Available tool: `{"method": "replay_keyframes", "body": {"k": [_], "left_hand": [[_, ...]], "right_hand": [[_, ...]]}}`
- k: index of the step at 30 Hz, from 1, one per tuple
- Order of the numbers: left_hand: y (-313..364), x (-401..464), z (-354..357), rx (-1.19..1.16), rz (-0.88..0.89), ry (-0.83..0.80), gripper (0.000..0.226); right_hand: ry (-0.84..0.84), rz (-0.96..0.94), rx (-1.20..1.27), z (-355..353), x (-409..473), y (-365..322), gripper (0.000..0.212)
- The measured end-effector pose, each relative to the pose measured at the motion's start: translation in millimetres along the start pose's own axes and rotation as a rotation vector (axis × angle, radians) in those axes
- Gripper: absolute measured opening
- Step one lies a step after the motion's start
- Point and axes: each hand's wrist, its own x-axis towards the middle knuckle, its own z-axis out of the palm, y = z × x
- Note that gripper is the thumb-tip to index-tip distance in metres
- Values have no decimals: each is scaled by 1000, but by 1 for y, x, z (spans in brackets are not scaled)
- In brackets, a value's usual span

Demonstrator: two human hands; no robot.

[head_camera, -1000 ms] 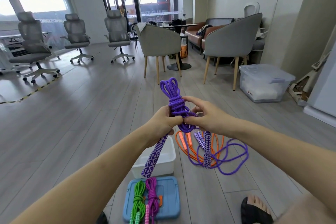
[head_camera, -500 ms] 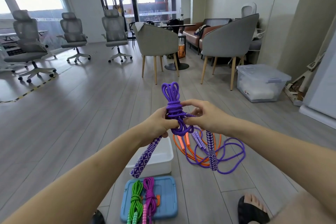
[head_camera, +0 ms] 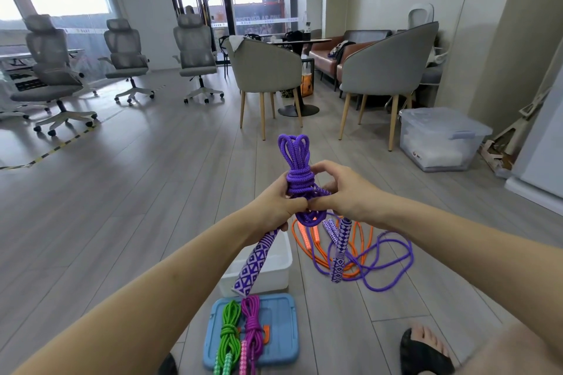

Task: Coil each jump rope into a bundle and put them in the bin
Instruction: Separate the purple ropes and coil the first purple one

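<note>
Both hands point(head_camera: 275, 204) point(head_camera: 344, 189) grip purple bundle point(head_camera: 297, 173); white bin point(head_camera: 259, 268) below; loose orange rope point(head_camera: 307, 245) beside

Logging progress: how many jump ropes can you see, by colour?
Purple: 2, the bundle in both hands and a loose one on the floor
Orange: 1
Green: 1
Magenta: 1
Total: 5

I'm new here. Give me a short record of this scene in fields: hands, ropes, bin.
Left hand: grips the purple rope bundle
Right hand: pinches its wrap
Loose ropes on floor: orange rope, second purple rope
Coiled already: green bundle, magenta bundle, both on the blue lid
Bin: white bin, contents hidden
</note>
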Motion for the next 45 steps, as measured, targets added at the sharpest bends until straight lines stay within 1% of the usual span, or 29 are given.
{"method": "replay_keyframes", "body": {"k": [4, 7, 10, 13, 15, 18, 20, 21, 23, 25, 27, 30, 32, 34, 35, 37, 41, 43, 45], "left_hand": [[-1, -1, 1, 79, 8, 9, 49], [1, 0, -1, 58, -2, 20, 32], [3, 1, -6, 83, -65, -7, 18], [-1, -1, -4, 123, -115, -42, 32], [-6, 0, -1, 95, -125, -1, 31], [-9, 0, 4, -10, -114, 92, 18], [-11, 1, 7, -46, -77, 173, 10], [-11, 1, 8, -41, -48, 218, 7], [-12, 0, 10, 10, 10, 272, 9], [-17, 1, 11, 87, 1, 269, 9], [-22, -1, 11, 87, -64, 218, 7], [-24, -2, 10, -50, -129, 98, 6], [-18, -1, 11, -152, -136, 90, 10], [-13, 0, 11, -210, -141, 107, 13], [-12, 1, 10, -200, -135, 105, 14], [-11, 0, 8, -97, -104, 101, 15], [-13, 1, 2, 240, 29, 170, 10], [-17, 0, 3, 366, 70, 155, 6], [-20, -2, 3, 471, 101, 133, 7]], "right_hand": [[-52, 57, 61, 1, 2, 1, 54], [-99, 86, 168, -2, 4, 0, 49], [-140, 97, 229, -5, 3, 0, 48], [-147, 93, 188, 1, 4, 5, 48], [-123, 90, 161, 4, 6, 8, 45], [-52, 84, 141, 5, 7, 9, 40], [-7, 68, 136, 9, 7, 12, 40], [6, 63, 133, 12, 8, 15, 41], [26, 67, 124, 17, 9, 18, 43], [33, 77, 135, 22, 7, 19, 41], [16, 96, 216, 26, 3, 22, 39], [-32, 164, 502, 26, 2, 25, 38], [-46, 182, 635, 20, 3, 21, 36], [-60, 165, 677, 14, 2, 17, 32], [-62, 163, 688, 14, 0, 16, 31], [-59, 182, 727, 16, -3, 17, 28], [-32, 262, 897, 27, -4, 11, 26], [-27, 299, 888, 30, -7, 6, 26], [-32, 308, 819, 30, -12, 4, 23]]}}
